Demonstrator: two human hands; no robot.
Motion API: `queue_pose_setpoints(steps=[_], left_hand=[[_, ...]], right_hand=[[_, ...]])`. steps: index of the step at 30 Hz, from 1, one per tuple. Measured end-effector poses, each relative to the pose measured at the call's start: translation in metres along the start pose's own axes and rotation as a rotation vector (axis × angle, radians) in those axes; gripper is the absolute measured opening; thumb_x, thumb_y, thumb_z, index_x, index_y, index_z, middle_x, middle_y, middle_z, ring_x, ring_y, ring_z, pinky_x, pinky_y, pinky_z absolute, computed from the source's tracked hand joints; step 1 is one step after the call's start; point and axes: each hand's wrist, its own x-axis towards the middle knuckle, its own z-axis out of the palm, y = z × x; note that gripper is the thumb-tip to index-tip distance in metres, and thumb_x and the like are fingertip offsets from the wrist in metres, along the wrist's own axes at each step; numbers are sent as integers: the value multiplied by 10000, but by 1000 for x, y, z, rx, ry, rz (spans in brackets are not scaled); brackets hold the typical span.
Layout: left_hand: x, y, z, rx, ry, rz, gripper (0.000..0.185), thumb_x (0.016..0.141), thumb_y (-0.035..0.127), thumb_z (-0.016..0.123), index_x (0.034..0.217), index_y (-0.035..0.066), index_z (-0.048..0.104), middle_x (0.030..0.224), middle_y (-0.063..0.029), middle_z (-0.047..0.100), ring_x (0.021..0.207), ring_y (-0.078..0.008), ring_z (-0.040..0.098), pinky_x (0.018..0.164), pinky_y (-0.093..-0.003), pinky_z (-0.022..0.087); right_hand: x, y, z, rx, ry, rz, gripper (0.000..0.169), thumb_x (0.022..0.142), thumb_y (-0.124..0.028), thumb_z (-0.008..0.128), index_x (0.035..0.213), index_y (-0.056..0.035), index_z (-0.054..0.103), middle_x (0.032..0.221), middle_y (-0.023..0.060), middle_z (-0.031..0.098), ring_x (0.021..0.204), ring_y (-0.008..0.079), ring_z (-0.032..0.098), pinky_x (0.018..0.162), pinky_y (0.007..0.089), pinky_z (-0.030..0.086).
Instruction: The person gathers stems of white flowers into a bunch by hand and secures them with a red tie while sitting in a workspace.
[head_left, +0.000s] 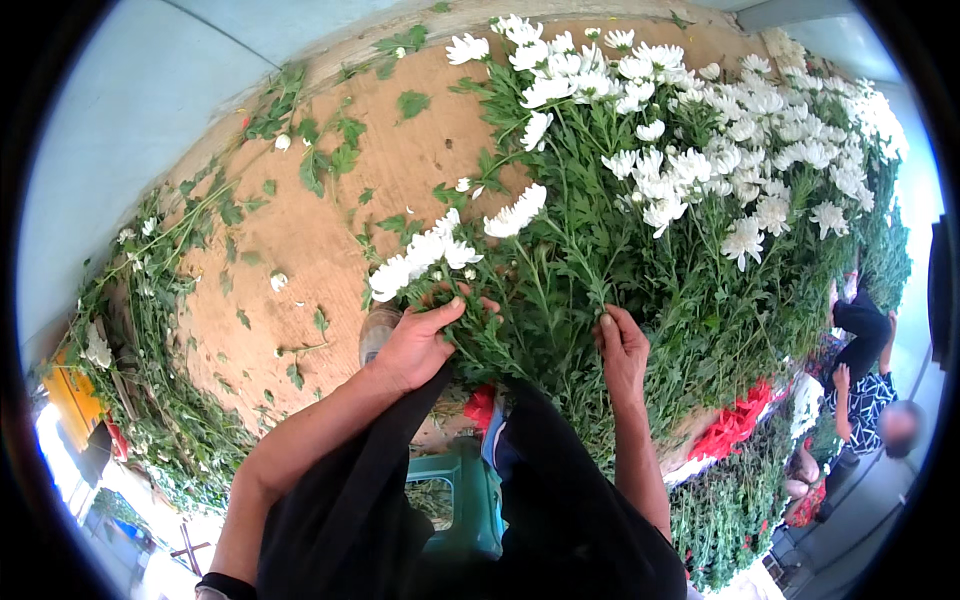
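Observation:
In my left hand (421, 337) is a small bunch of white chrysanthemums (424, 259), its leafy stems running down over my lap. My thumb lies across the stems, just below the blooms. To the right, my right hand (624, 346) pinches the leafy stem of a single white chrysanthemum (517, 212) between thumb and fingers. That flower's head leans toward the left bunch but stays apart from it. Beyond my right hand spreads a large pile of cut white chrysanthemums (697, 165), blooms facing away from me and stems toward me.
Loose leaves and stems litter the brown board floor (300, 225). Cut greenery (157, 322) is heaped along the left. I sit on a green plastic stool (469, 487). Red ribbon (739, 420) lies at the right, near more bundled flowers (727, 517). Another person (862, 397) sits at far right.

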Motion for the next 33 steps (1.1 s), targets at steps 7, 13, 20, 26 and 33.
queue_pose_setpoints(steps=[7, 13, 20, 26, 33], left_hand=[[5, 2, 19, 17, 12, -1, 210, 1030, 152, 499, 1223, 77, 534, 1292, -219, 599, 1194, -357, 601, 1006, -502, 503], [3, 4, 16, 9, 19, 48, 210, 1023, 157, 522, 1218, 80, 536, 1271, -211, 614, 1172, -352, 616, 990, -499, 516], [8, -3, 20, -8, 105, 82, 344, 1039, 138, 485, 1378, 75, 468, 1328, -158, 588, 1237, -321, 578, 1041, -477, 489], [8, -3, 18, -89, -34, 97, 398, 1049, 190, 470, 1425, 71, 421, 1380, -179, 547, 1302, -328, 531, 1102, -486, 431], [1, -9, 13, 47, -89, 47, 452, 1024, 215, 526, 1436, 67, 414, 1409, -191, 530, 1294, -308, 535, 1125, -470, 398]], right_hand=[[-31, -10, 24, 333, -31, 182, 220, 1049, -197, 509, 1175, -71, 636, 852, 12, 681, 671, 55, 566, 560, 179, 404], [-40, -10, 38, 140, -124, 5, 214, 1048, -150, 506, 1187, -39, 625, 870, 24, 707, 685, 64, 600, 596, 200, 463], [-47, 0, 58, -319, -276, -139, 258, 990, -210, 599, 1169, -31, 647, 721, 164, 646, 636, 215, 650, 612, 341, 509], [-51, -9, 61, -384, -467, -139, 400, 934, -317, 665, 1207, -33, 599, 770, 221, 637, 709, 408, 633, 655, 440, 505], [-52, -9, 67, -408, -573, -167, 413, 905, -329, 690, 1150, -22, 561, 838, 228, 649, 791, 429, 638, 681, 471, 501]])
